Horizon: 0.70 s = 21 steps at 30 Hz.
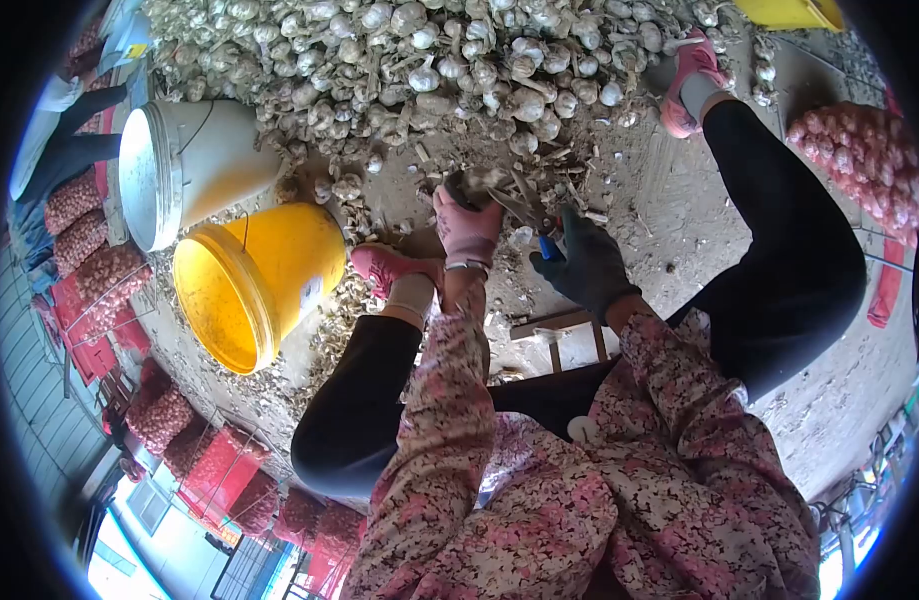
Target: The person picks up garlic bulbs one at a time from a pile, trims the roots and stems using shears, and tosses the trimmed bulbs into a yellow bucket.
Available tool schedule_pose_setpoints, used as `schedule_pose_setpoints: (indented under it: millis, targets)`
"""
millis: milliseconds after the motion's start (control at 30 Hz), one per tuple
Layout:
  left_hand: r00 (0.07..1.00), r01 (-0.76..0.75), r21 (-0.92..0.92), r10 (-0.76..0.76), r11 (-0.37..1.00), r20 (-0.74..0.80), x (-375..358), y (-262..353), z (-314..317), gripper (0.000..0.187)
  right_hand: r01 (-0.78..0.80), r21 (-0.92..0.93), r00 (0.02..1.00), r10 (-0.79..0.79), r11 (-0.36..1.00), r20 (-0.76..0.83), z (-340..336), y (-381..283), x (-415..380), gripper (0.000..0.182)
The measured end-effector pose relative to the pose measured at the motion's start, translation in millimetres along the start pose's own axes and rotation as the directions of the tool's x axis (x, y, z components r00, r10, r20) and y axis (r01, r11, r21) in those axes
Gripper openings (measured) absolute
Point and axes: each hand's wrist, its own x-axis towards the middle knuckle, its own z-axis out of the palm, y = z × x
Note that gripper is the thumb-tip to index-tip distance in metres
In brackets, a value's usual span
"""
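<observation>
My left hand (467, 222), in a pink glove with dark fingers, is closed round a garlic bulb (487, 180) that the fingers partly cover. My right hand (585, 262), in a dark grey glove, grips pruning shears with a blue handle (550, 247). The shears' metal blades (522, 203) point up and left, right beside the bulb. Both hands are held between my spread legs, low over the littered floor. Beyond them lies a large heap of garlic bulbs (419, 60) with dry stalks.
A yellow bucket (299, 255) lies tipped on its side at left, beside a white bucket (219, 160). Red net sacks of garlic (859, 160) stand at right and along the left side. A wooden frame (549, 330) is under me. Another person's legs (74, 140) show far left.
</observation>
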Motion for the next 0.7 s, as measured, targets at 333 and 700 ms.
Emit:
schedule_pose_setpoints:
  millis: [333,700]
  targets:
    - [0.743,0.667,-0.744,0.034,0.034,0.668,-73,20,-60,0.040,0.160,0.248,0.983,-0.178,0.956,0.051,-5,-12,-52,0.047]
    - [0.606,0.793,-0.564,0.197,-0.230,0.771,-84,43,-43,0.050,0.277,0.647,0.956,-0.270,0.710,-0.114,4,2,-62,0.044]
